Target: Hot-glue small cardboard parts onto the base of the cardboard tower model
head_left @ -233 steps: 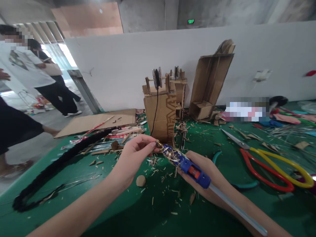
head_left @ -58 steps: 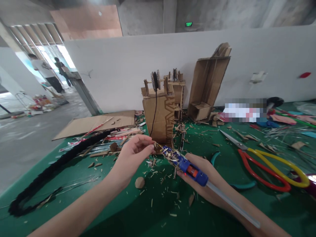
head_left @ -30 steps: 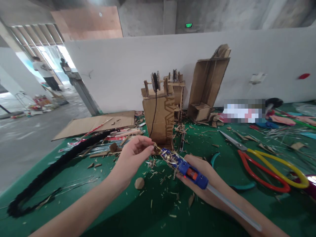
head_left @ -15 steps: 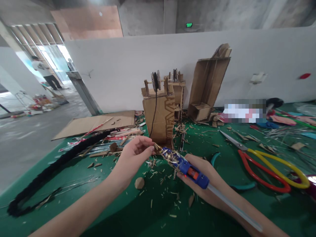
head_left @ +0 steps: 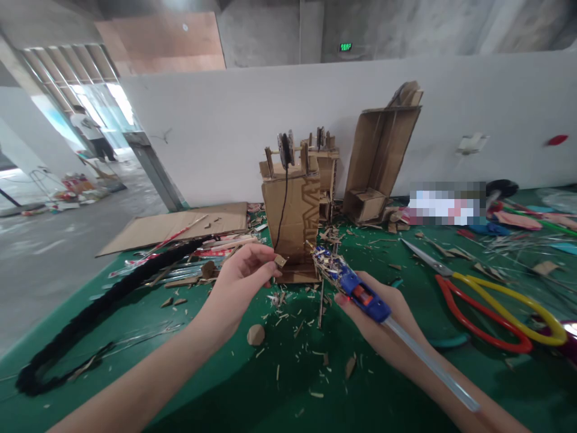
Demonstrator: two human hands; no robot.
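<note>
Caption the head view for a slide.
Left hand pinches a cardboard scrap; right hand holds a glue gun.

Scissors, black braid, flat cardboard

A cardboard tower stands on the desk behind both hands. The braided cord lies left of it, the scissors right, and a folded carton leans against the wall behind.

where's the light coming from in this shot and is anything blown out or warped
Head view: daylight floods in from the windows at upper left, blown out to white; the white wall bows in a wide-angle curve; the left hand and the glue gun look sharp, with soft shadows on the green table.
</note>
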